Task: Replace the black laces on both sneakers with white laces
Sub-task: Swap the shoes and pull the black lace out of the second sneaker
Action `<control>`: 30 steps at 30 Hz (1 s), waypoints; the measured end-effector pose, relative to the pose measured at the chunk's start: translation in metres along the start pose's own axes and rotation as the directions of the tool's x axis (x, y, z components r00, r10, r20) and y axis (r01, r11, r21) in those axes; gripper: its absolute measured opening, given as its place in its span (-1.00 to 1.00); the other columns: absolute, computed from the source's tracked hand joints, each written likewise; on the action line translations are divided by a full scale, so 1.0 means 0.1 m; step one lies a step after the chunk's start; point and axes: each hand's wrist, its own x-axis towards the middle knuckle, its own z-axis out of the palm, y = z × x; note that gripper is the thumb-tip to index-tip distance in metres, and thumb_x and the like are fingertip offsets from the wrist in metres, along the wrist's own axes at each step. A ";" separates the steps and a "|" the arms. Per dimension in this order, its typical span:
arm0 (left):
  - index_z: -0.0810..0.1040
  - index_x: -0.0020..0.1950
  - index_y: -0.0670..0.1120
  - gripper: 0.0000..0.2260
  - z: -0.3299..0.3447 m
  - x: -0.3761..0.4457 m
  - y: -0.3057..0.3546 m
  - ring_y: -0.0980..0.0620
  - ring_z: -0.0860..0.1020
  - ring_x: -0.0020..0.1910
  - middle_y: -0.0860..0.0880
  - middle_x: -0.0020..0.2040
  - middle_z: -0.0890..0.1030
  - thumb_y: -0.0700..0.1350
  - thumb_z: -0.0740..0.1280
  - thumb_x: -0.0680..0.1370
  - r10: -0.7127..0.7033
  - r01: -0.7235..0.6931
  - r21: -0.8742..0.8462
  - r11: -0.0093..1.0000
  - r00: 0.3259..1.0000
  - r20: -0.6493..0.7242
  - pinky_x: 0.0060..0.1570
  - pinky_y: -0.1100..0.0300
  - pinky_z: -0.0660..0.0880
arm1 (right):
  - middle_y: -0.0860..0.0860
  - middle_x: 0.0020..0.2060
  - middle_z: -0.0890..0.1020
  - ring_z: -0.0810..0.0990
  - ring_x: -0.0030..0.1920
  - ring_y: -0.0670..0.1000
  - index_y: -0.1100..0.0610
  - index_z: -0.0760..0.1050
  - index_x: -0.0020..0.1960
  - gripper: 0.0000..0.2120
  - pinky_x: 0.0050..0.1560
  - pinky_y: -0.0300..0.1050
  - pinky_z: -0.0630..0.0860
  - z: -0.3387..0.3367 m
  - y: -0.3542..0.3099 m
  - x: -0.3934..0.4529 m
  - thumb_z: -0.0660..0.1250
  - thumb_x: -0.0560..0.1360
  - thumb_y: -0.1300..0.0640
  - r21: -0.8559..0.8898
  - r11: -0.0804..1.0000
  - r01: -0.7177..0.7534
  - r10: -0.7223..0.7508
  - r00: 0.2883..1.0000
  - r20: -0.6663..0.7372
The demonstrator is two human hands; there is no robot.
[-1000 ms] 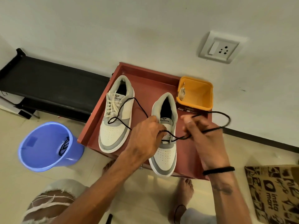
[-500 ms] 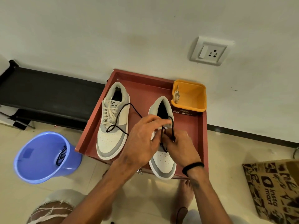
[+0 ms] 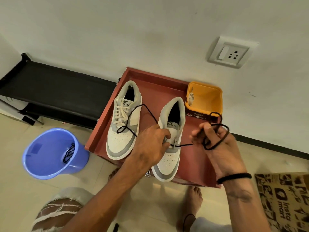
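Two white and grey sneakers stand on a red tray (image 3: 197,158). The left sneaker (image 3: 122,129) wears white laces. The right sneaker (image 3: 170,158) has a black lace (image 3: 184,145) coming out of a low eyelet on its right side. My left hand (image 3: 150,146) grips the right sneaker at its eyelets, with the lace's other end trailing from under it across the left sneaker. My right hand (image 3: 215,141) holds the black lace looped around its fingers, pulled out to the right. A white lace (image 3: 191,98) lies in the yellow box (image 3: 215,101).
A blue bucket (image 3: 41,163) on the floor at left holds another black lace (image 3: 69,153). A black bench (image 3: 55,91) stands along the wall. A printed paper bag (image 3: 287,198) lies at right. My bare feet (image 3: 194,201) are below the tray.
My right hand went from the middle of the right sneaker out to the right, drawing the black lace through the eyelet. My left hand stayed on the sneaker.
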 end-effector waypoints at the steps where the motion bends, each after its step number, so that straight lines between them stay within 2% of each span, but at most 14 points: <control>1: 0.65 0.24 0.05 -0.77 0.01 0.00 0.00 -0.02 0.58 0.07 0.01 0.09 0.61 0.02 0.41 0.60 -0.007 0.007 0.008 1.000 1.000 0.003 0.00 0.12 0.53 | 0.09 -0.19 0.72 0.71 -0.12 0.08 0.15 0.59 0.00 -0.84 -0.06 -0.07 0.63 -0.04 0.05 0.03 0.30 0.66 0.09 -0.237 0.971 0.018 -0.037 0.996 -0.075; 3: 0.68 0.19 0.04 -0.82 0.06 0.01 0.01 -0.03 0.61 0.01 0.00 0.06 0.65 0.01 0.38 0.62 -0.021 0.020 0.023 1.000 0.999 0.036 -0.02 0.09 0.58 | 0.01 -0.23 0.71 0.68 -0.18 0.02 0.05 0.60 -0.06 -0.85 -0.17 -0.17 0.54 -0.08 0.16 0.07 0.31 0.65 0.05 -0.605 0.796 0.015 -0.120 0.984 -0.134; 5: 0.70 0.10 0.03 -0.86 0.13 0.01 0.01 -0.05 0.64 -0.06 0.00 0.00 0.68 -0.01 0.37 0.63 -0.026 0.025 0.022 0.999 0.997 0.079 -0.05 0.00 0.62 | 0.04 -0.12 0.69 0.65 -0.12 0.03 0.08 0.59 -0.01 -0.89 -0.16 -0.14 0.47 -0.07 0.23 0.11 0.32 0.63 0.10 -0.778 0.629 -0.002 -0.139 0.984 -0.115; 6: 0.69 0.07 0.02 -0.87 0.16 0.01 0.01 -0.06 0.64 -0.10 0.01 -0.03 0.68 -0.03 0.36 0.63 -0.025 0.023 0.020 1.000 0.996 0.090 -0.07 -0.02 0.62 | 0.07 0.00 0.68 0.64 -0.01 0.07 0.10 0.59 0.12 -0.88 -0.09 -0.12 0.48 -0.06 0.26 0.11 0.32 0.62 0.15 -0.832 0.555 -0.025 -0.115 0.988 -0.106; 9: 0.67 0.05 -0.01 -0.87 0.20 0.03 0.02 -0.07 0.63 -0.13 0.00 -0.05 0.68 -0.06 0.32 0.64 -0.007 0.003 0.034 0.999 0.994 0.108 -0.10 -0.04 0.61 | 0.13 0.35 0.50 0.43 0.37 0.19 0.08 0.33 0.54 -0.39 0.36 0.08 0.44 0.00 0.29 0.08 0.34 0.52 0.33 -0.929 0.367 -0.037 -0.100 0.992 -0.079; 10: 0.66 0.07 -0.01 -0.87 0.20 0.04 0.02 -0.08 0.63 -0.12 0.00 -0.04 0.68 -0.07 0.31 0.65 -0.001 -0.004 0.044 0.999 0.994 0.106 -0.09 -0.03 0.61 | 0.12 0.38 0.46 0.39 0.40 0.18 0.05 0.25 0.58 -0.29 0.41 0.10 0.42 0.03 0.27 0.07 0.34 0.49 0.36 -0.932 0.363 -0.003 -0.147 0.987 -0.060; 12: 0.60 0.12 -0.04 -0.88 0.22 0.05 0.04 -0.11 0.63 -0.10 -0.02 0.00 0.67 -0.08 0.29 0.66 0.009 -0.016 0.070 0.997 0.994 0.106 -0.14 -0.01 0.56 | 0.04 0.33 0.44 0.42 0.35 0.07 -0.07 0.23 0.58 -0.25 0.35 -0.02 0.46 0.05 0.24 0.05 0.35 0.49 0.36 -0.903 0.410 0.132 -0.205 0.978 0.051; 14: 0.50 0.15 -0.06 -0.90 0.23 0.03 0.07 -0.16 0.63 -0.12 -0.05 -0.01 0.65 -0.11 0.28 0.65 0.003 -0.014 0.087 0.996 0.992 0.128 -0.20 0.00 0.49 | -0.05 0.26 0.42 0.42 0.29 -0.04 -0.18 0.29 0.54 -0.32 0.29 -0.19 0.43 0.11 0.29 0.04 0.42 0.52 0.23 -0.870 0.434 0.233 -0.123 0.972 0.199; 16: 0.41 0.15 -0.08 -0.89 0.22 0.02 0.10 -0.16 0.61 -0.17 -0.06 -0.06 0.63 -0.11 0.26 0.64 -0.016 0.010 0.043 0.999 0.988 0.152 -0.22 0.00 0.49 | -0.06 0.26 0.42 0.39 0.33 -0.02 -0.20 0.34 0.50 -0.37 0.29 -0.15 0.43 0.17 0.40 0.01 0.48 0.50 0.08 -0.884 0.375 0.281 -0.050 0.958 0.283; 19: 0.36 0.07 -0.05 -0.92 0.14 0.01 0.10 -0.07 0.54 -0.25 -0.04 -0.13 0.58 -0.05 0.19 0.66 -0.056 0.060 -0.013 0.998 0.975 0.215 -0.23 0.04 0.42 | -0.08 0.30 0.53 0.43 0.35 0.05 -0.13 0.45 0.42 -0.40 0.27 0.00 0.52 0.20 0.51 0.00 0.56 0.43 0.04 -0.917 0.277 0.286 -0.110 0.958 0.266; 23: 0.44 0.11 0.02 -0.76 0.07 -0.04 0.08 -0.04 0.59 -0.10 0.01 -0.05 0.58 0.16 0.29 0.61 -0.061 0.049 0.057 0.997 0.968 0.242 -0.12 0.03 0.52 | -0.09 0.26 0.60 0.50 0.31 0.03 -0.16 0.45 0.39 -0.41 0.20 0.03 0.57 0.15 0.50 0.02 0.58 0.42 0.04 -0.956 0.183 0.227 -0.134 0.970 0.205; 25: 0.46 0.15 0.05 -0.70 0.09 -0.06 0.09 -0.04 0.60 -0.06 0.02 0.00 0.58 0.21 0.36 0.57 -0.030 0.013 0.105 0.994 0.987 0.157 -0.04 -0.01 0.59 | -0.07 0.21 0.62 0.54 0.25 0.03 -0.17 0.43 0.38 -0.40 0.12 0.02 0.61 0.17 0.51 0.02 0.58 0.42 0.05 -0.957 0.192 0.216 -0.121 0.973 0.195; 27: 0.52 0.18 0.06 -0.74 0.12 -0.04 0.13 -0.07 0.63 -0.02 0.02 0.06 0.60 0.14 0.40 0.58 0.008 -0.017 0.110 0.994 0.996 0.089 -0.03 -0.02 0.60 | -0.06 0.17 0.62 0.57 0.22 0.04 -0.16 0.43 0.36 -0.37 0.08 0.03 0.62 0.18 0.51 0.04 0.61 0.38 0.05 -0.953 0.229 0.197 -0.098 0.979 0.179; 30: 0.66 0.13 0.05 -0.84 0.14 0.01 0.15 -0.07 0.63 -0.01 0.03 0.06 0.56 0.05 0.39 0.60 -0.001 -0.009 0.097 0.995 0.994 0.109 -0.08 0.02 0.57 | -0.09 0.14 0.63 0.60 0.15 0.01 -0.17 0.43 0.29 -0.37 0.01 -0.01 0.63 0.17 0.53 0.05 0.64 0.32 -0.05 -0.947 0.258 0.192 -0.080 0.981 0.177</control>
